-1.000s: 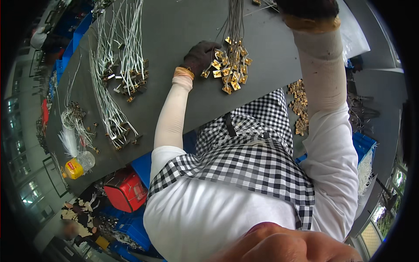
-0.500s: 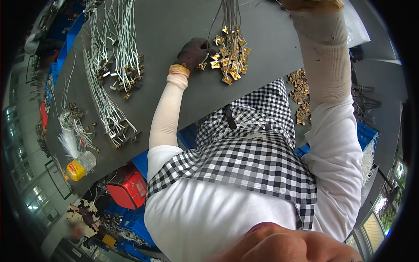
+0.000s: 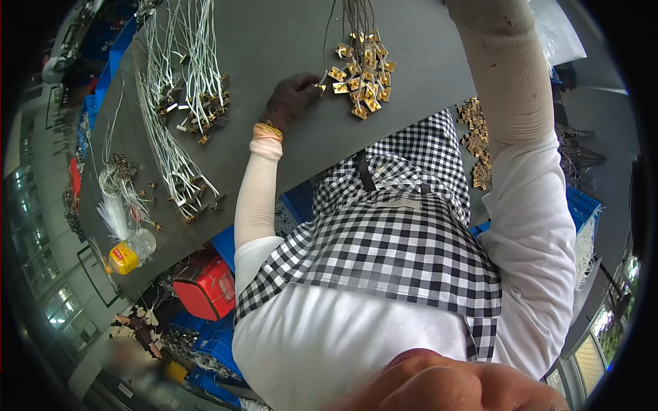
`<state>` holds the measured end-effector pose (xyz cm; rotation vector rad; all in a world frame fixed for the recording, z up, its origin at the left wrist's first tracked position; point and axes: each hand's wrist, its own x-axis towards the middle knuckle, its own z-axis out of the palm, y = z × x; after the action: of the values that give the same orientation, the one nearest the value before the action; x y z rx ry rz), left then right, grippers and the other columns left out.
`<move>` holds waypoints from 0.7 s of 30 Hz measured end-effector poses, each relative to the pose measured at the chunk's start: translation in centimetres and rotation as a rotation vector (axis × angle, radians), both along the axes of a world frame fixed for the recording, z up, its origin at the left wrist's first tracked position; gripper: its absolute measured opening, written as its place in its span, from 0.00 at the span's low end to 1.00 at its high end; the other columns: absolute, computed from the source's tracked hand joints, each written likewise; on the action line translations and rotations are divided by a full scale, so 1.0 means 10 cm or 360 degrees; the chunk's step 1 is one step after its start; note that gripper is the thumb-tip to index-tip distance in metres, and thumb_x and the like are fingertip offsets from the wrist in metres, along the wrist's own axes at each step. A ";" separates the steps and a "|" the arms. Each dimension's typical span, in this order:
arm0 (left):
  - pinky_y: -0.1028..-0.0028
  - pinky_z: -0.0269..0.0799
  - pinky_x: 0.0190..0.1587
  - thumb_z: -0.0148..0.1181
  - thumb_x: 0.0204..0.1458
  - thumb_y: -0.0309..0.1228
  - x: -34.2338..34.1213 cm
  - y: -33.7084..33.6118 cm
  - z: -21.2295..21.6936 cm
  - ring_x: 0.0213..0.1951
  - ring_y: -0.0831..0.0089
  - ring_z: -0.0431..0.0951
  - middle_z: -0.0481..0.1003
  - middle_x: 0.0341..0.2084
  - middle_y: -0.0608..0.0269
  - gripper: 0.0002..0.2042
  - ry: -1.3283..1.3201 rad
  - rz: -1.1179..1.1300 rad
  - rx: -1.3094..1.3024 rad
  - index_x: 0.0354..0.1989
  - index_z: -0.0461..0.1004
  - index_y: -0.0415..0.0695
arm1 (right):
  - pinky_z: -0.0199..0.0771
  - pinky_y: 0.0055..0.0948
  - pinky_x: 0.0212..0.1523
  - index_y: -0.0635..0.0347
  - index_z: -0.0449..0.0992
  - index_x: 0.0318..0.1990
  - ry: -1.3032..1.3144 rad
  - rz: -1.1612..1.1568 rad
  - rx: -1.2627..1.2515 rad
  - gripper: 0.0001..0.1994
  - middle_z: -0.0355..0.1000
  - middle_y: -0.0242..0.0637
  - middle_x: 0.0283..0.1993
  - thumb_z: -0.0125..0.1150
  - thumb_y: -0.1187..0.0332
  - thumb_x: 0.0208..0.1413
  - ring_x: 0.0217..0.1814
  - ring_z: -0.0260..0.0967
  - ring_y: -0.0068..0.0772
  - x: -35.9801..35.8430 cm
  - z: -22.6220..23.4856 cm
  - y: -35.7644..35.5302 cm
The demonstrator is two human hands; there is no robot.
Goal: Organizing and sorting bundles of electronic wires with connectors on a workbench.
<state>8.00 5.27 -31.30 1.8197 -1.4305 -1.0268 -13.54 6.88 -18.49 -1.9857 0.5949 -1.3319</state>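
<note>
head view, left to right. a clear plastic bottle with a yellow cap lies at the left corner of the grey worktop, beside a tuft of white fibres. further along the left side, bundles of white wires ending in small metal terminals fan out over the surface, some reaching toward the near edge. below that edge stand a red box and blue bins. the left hand, in a dark glove with an orange band at the wrist, rests on the worktop near its near edge; its fingers are curled loosely and the fingertips pinch or touch one piece at the left fringe of a cluster of brass-coloured terminals, though the hold itself is too small to tell. the cluster lies on the worktop's middle, attached to grey wires running toward the far edge. a black-and-white checked apron fills the centre. beyond the right edge of the worktop lies a second heap of brass terminals. the right forearm, in a pale sleeve, rises out of view at the top, so the right hand's fingers cannot be seen.
</note>
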 end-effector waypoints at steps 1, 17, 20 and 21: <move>0.63 0.76 0.49 0.63 0.56 0.37 0.01 0.10 0.00 0.44 0.60 0.82 0.82 0.41 0.53 0.15 -0.0037 -0.0051 0.0015 0.47 0.81 0.40 | 0.74 0.29 0.31 0.55 0.67 0.68 -0.0014 0.0013 0.0015 0.23 0.75 0.33 0.36 0.57 0.66 0.66 0.30 0.72 0.25 0.03 -0.06 0.09; 0.56 0.74 0.49 0.60 0.59 0.36 -0.34 0.19 -0.35 0.44 0.48 0.78 0.80 0.38 0.50 0.14 -0.0922 0.0193 -0.0768 0.50 0.77 0.42 | 0.74 0.30 0.31 0.55 0.67 0.68 -0.0033 -0.0087 0.0037 0.23 0.76 0.35 0.37 0.57 0.64 0.67 0.31 0.73 0.27 -0.08 -0.05 0.11; 0.56 0.75 0.49 0.61 0.59 0.36 -0.60 0.20 -0.25 0.45 0.48 0.79 0.80 0.41 0.50 0.13 -0.0820 0.0089 -0.0785 0.49 0.78 0.44 | 0.74 0.30 0.31 0.55 0.67 0.68 -0.0059 -0.0070 0.0033 0.23 0.76 0.35 0.37 0.57 0.64 0.67 0.32 0.74 0.27 -0.09 -0.02 0.13; 0.55 0.76 0.49 0.60 0.60 0.37 -0.71 0.17 -0.24 0.46 0.48 0.80 0.81 0.42 0.51 0.12 -0.0704 0.0006 -0.0779 0.47 0.78 0.46 | 0.74 0.30 0.31 0.55 0.67 0.68 -0.0065 -0.0067 0.0036 0.23 0.76 0.35 0.37 0.57 0.64 0.67 0.32 0.74 0.27 -0.10 -0.02 0.14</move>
<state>0.89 7.01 -33.72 1.7280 -1.7421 -0.2276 -14.54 8.32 -18.69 -1.9331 0.6334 -1.3816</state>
